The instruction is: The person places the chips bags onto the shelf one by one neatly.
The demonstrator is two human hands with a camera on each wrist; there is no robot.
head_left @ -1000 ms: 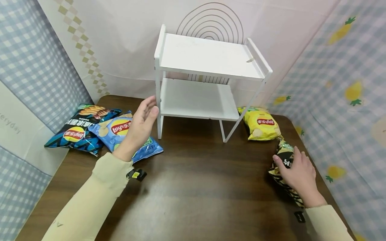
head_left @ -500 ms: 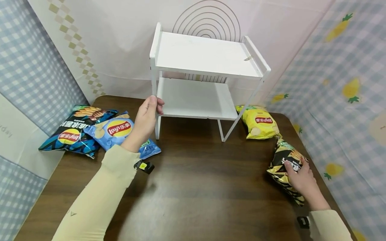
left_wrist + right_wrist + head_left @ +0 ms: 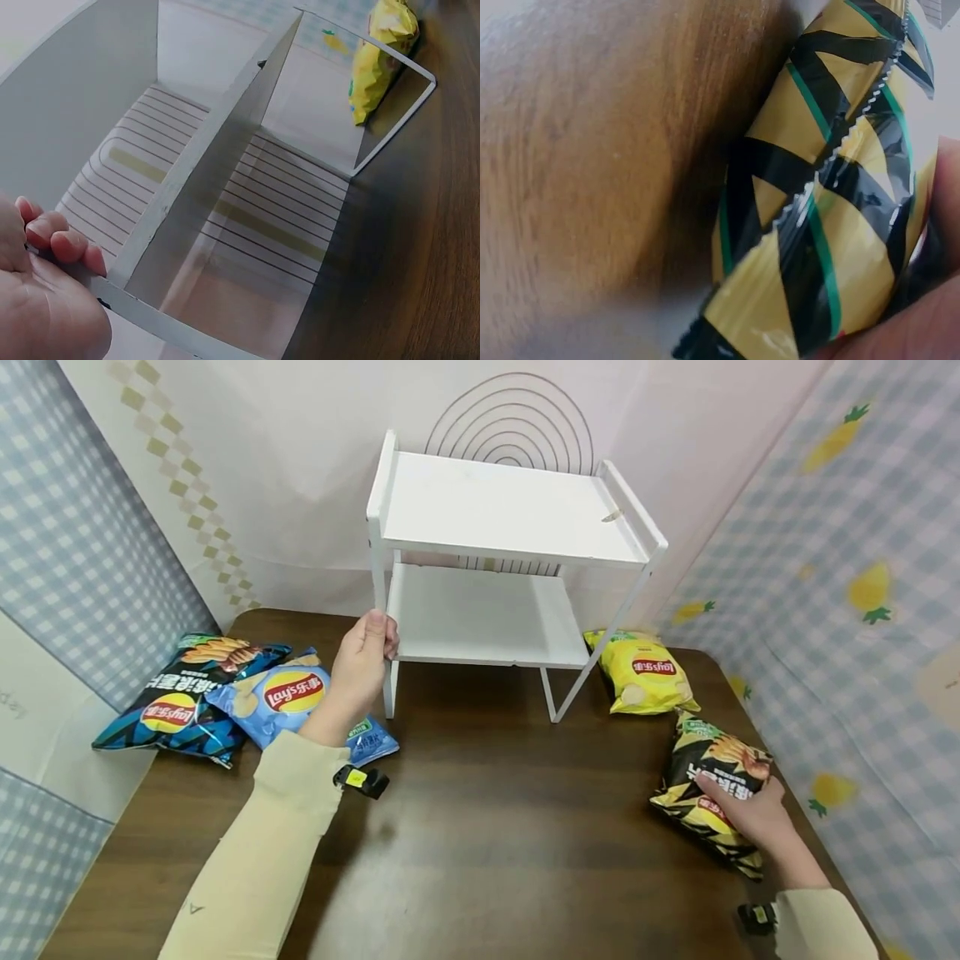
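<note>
Both hands clamp their fingers: left hand (image 3: 363, 652) on a thin white shelf post (image 3: 377, 568), perhaps steadying it, right hand (image 3: 759, 814) on a shiny black-and-gold chip bag (image 3: 712, 758).

The left hand (image 3: 360, 662), loosely spread beside the leg (image 3: 378, 577) of the white shelf (image 3: 487, 618) a second ago, now has its fingers curled round that leg. The right hand (image 3: 759, 818) lay over the black-and-gold bag (image 3: 712, 762) then; now it grips the bag's side. The bag has tipped to show much more of its front, though whether it has left the table (image 3: 487, 860) is hard to tell.
</note>
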